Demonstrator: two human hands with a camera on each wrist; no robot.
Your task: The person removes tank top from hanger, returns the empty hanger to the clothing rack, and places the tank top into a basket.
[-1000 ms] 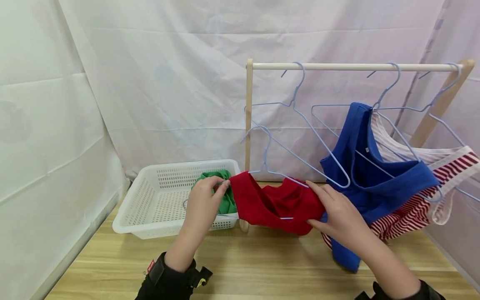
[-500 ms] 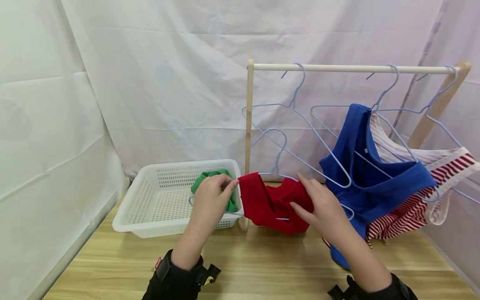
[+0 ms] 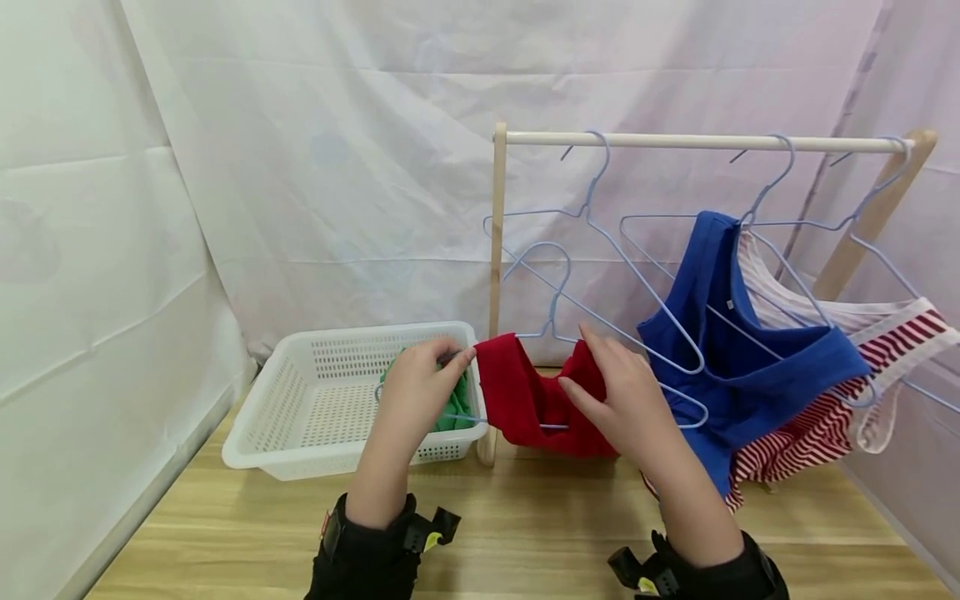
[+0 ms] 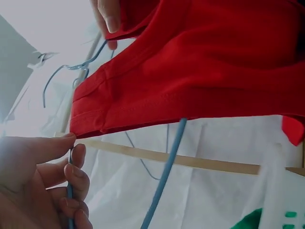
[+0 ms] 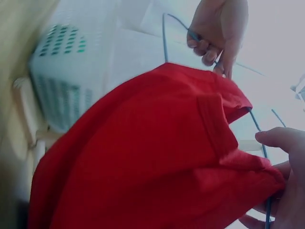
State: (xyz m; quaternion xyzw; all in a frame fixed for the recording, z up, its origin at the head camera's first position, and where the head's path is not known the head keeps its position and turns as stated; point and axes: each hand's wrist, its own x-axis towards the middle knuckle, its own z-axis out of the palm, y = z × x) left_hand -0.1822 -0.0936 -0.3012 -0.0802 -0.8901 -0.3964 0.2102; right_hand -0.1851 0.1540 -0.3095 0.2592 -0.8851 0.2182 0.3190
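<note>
A red sleeveless top (image 3: 506,392) is partly on a light blue wire hanger (image 3: 553,312), in front of the rack's left post. My left hand (image 3: 423,383) grips the hanger's left arm; in the left wrist view its fingers (image 4: 76,179) curl round the wire, thumb at the strap's edge. My right hand (image 3: 626,387) holds the top's right strap (image 5: 255,174) against the wire. In the right wrist view its thumb (image 5: 279,138) lies at the wire, with fingers partly hidden behind strap and wire. The hanger's bare right end sticks out beyond this hand.
A white perforated basket (image 3: 258,417) with green cloth (image 3: 453,408) stands on the wooden table (image 3: 525,533) at left. The rack (image 3: 675,140) carries a bare hanger (image 3: 588,200), a blue garment (image 3: 682,292) and a red-and-white striped garment (image 3: 780,462), which crowd its right side.
My right hand has moved left, drawing the right strap inward along the hanger, whose right end now shows. The hanger's hook has shifted right, then slightly up. The left hand keeps its hold.
</note>
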